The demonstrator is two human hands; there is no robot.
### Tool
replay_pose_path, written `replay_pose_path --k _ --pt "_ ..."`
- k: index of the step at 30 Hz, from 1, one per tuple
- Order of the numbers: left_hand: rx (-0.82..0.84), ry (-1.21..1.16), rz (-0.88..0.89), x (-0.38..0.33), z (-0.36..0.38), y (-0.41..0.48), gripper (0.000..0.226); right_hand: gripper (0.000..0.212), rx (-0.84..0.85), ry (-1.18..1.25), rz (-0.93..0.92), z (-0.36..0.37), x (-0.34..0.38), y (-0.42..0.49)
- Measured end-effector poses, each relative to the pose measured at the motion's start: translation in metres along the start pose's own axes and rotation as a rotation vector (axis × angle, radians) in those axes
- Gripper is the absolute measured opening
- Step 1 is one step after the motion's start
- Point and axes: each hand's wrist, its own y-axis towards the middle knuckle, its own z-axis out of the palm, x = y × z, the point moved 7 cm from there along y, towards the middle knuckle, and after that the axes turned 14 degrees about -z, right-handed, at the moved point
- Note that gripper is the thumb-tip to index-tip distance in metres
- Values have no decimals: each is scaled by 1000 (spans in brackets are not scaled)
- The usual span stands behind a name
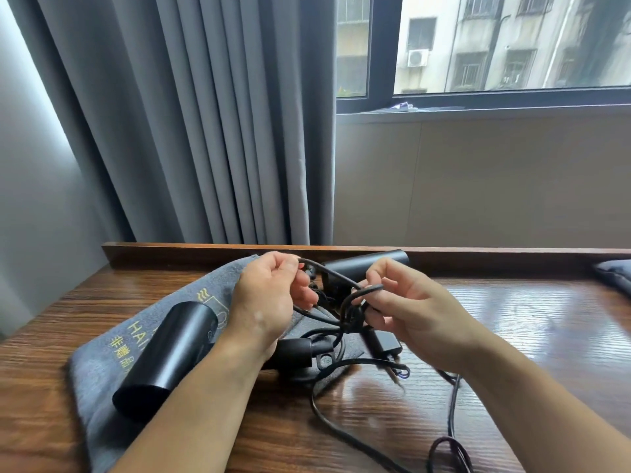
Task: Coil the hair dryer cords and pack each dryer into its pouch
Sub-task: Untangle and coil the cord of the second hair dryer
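- Left hand [269, 295] pinches the cord [341, 278] at a loop's top; right hand [406, 302] curls round the gathered loops.
- The bundle hangs between the hands above the table [512, 336]; slack trails near and right.
- Near dryer [170, 349] lies on the grey pouch [99, 363], left of the hands, long axis near-left to far-right; left hand is nearer.
- Far dryer [368, 264] sits just behind the hands.
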Motion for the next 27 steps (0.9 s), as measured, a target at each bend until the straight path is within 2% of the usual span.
replay_pose_path --k 1,2,4,5,6,7,9,10,14,20,27 --pt "-3 41 8 -1 0 0 26 16 -37 -18 -5 -1 -1 1" --pt "-26 199 87 -5 -2 1 23 16 -72 -35 -10 -2 -2 1" --pt "-58 668 418 -23 2 -8 29 17 -95 -80 -27 1 -3 2" --pt "-15 842 593 -30 11 -16 40 17 -85 -106 -38 5 -3 3" --pt "92 930 690 -31 21 -22 49 18 -76 -131 -52 7 -4 3" --pt "224 959 701 -32 30 -28 50 17 -78 -151 -70 8 -4 3" --pt "403 973 667 -31 44 -34 37 15 -102 -177 -97 6 -2 3" --pt "412 995 669 -32 47 -34 29 14 -108 -178 -100 4 -2 3" --pt "370 954 604 -35 40 -22 15 10 -50 -133 -44 2 -5 0" --pt "226 744 495 -34 24 -10 25 15 -22 43 -8 5 -4 -2" --pt "110 402 237 -25 13 -1 26 12 -56 89 41 10 -2 0"
